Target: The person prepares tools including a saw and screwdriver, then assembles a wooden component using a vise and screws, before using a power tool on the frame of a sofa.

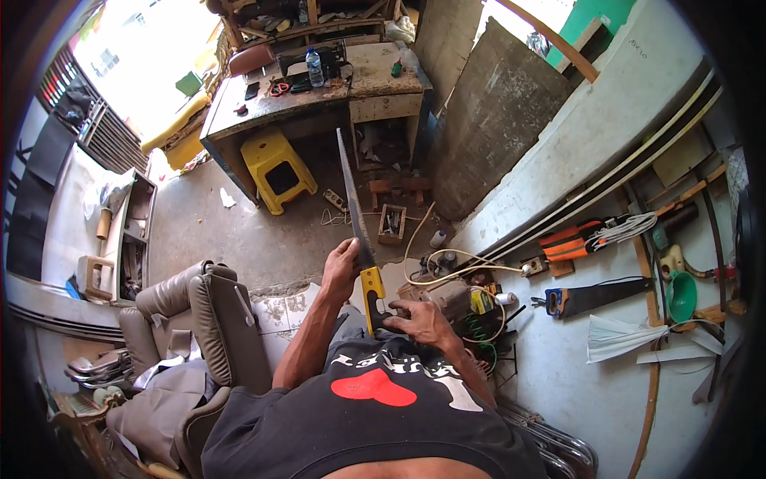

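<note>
A hand saw (370, 281) with a yellow and black handle stands in front of my chest, its long dark blade pointing away from me and tapering to the tip. My left hand (341, 267) is closed on the blade's base, just ahead of the handle, with the fingertips against the metal. At the back of the handle, my right hand (420, 322) has its fingers curled and its thumb against the grip. The handle partly hides where the right fingers meet it.
Ahead stands a worn desk (279, 112) with a water bottle (315, 68) and a yellow stool (278, 172) under it. A grey-brown armchair (227, 323) is at left. Cables and a machine (447, 302) crowd the right. Another saw (602, 297) hangs on the wall.
</note>
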The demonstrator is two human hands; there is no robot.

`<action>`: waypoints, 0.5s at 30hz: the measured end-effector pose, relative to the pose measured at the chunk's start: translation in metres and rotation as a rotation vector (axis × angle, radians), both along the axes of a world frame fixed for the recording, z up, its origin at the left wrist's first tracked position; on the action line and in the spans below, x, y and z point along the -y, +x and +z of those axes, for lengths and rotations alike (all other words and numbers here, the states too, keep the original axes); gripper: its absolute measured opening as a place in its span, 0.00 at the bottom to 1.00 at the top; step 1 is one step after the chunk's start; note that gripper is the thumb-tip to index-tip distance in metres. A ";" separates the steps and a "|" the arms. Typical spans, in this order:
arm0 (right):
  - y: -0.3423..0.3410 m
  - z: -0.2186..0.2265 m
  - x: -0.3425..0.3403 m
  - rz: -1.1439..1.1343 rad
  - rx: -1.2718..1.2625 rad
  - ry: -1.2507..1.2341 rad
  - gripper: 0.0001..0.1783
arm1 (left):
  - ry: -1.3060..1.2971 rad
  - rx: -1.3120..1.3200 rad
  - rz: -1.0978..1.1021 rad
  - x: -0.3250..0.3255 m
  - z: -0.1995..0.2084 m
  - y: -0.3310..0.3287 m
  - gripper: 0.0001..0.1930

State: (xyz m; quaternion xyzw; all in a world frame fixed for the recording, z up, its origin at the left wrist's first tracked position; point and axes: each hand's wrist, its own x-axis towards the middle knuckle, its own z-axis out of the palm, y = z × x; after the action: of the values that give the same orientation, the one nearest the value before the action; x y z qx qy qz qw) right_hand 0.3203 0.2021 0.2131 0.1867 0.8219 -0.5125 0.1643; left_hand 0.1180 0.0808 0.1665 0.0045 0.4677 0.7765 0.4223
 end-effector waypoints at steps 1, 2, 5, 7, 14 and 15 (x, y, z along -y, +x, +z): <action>-0.003 -0.007 0.005 -0.024 -0.127 0.116 0.37 | -0.098 -0.135 0.018 -0.002 0.004 0.005 0.19; -0.008 -0.009 0.012 -0.048 -0.249 0.229 0.34 | -0.198 -0.268 0.036 0.000 0.004 0.011 0.22; -0.035 -0.010 0.025 -0.019 -0.241 0.318 0.24 | -0.425 -0.228 -0.038 -0.001 0.022 0.023 0.44; -0.049 -0.021 0.036 0.026 -0.199 0.434 0.17 | -0.570 -0.325 -0.131 0.003 0.010 0.024 0.59; -0.116 -0.010 0.039 0.158 -0.318 0.257 0.28 | -0.603 -0.480 0.051 0.031 -0.079 -0.037 0.39; -0.137 -0.001 0.033 0.185 -0.282 0.230 0.35 | -0.531 -0.408 0.077 0.031 -0.077 -0.050 0.40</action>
State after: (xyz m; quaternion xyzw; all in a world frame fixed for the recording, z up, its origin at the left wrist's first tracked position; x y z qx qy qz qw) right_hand 0.1833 0.1687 0.2119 0.0543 0.9036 -0.4189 0.0713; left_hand 0.0685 0.0496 0.0898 0.0317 0.7283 0.6261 0.2767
